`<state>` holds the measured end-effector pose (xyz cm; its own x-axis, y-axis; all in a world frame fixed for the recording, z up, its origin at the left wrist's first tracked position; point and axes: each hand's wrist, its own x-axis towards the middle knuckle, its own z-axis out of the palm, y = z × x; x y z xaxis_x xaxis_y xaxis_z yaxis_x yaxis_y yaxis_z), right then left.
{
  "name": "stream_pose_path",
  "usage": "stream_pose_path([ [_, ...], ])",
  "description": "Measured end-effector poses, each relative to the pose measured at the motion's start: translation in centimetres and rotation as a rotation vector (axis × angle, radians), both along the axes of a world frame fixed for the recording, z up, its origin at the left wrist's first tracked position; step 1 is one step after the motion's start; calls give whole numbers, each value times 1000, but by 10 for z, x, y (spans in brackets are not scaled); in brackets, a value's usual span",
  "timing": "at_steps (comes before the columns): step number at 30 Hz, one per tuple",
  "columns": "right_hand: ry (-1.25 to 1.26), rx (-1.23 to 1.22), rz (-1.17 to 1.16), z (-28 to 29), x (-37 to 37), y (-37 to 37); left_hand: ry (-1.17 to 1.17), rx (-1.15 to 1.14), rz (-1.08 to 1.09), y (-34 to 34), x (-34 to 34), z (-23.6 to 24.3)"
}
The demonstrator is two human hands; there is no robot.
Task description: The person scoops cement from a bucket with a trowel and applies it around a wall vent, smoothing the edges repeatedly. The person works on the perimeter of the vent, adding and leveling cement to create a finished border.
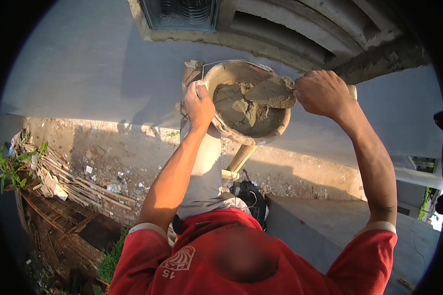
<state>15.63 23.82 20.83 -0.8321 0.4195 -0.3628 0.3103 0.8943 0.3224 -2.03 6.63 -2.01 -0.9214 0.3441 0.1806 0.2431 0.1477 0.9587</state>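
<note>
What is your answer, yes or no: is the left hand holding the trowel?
No, the right hand holds the trowel, while the left hand grips the bucket by its rim.

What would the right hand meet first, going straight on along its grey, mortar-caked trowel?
Likely the round, mortar-smeared bucket, at its right rim; depth is unclear, so the hand may pass above.

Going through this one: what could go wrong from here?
Mortar might drop outside the bucket, since the coated trowel in the right hand reaches its right rim.

The bucket could tip if the left hand lets go of its rim; what supports it is mostly hidden.

Anything dropped could fall well down onto the littered ground below.
</note>
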Motion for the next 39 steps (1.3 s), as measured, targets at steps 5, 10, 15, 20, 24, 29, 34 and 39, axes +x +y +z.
stream_pose_path([
  [5, -5, -61, 157, -43, 0, -11, -28, -2, 8, 1, -1, -1],
  [10, 173, -370, 98, -78, 16, -8, -17, 48, 7, 2, 1, -1],
  [15, 222, -713, -76, -79, 34, 14, -66, -4, -14, 0, 0, 2],
  [20, 359, -609, -56, -75, 57, 18, -41, 14, 13, 0, 1, 4],
  [24, 526, -40, 280, -71, 65, 0, -25, 16, 3, -1, 1, 2],
  [29, 581, -14, 228, -46, 55, -13, -42, -18, 17, -1, 1, 3],
  [34, 161, -274, 14, -51, 23, -21, -22, -51, 17, -3, 3, 8],
  [39, 150, -108, 83, -26, 24, -6, 15, -1, 28, -2, 2, 7],
])
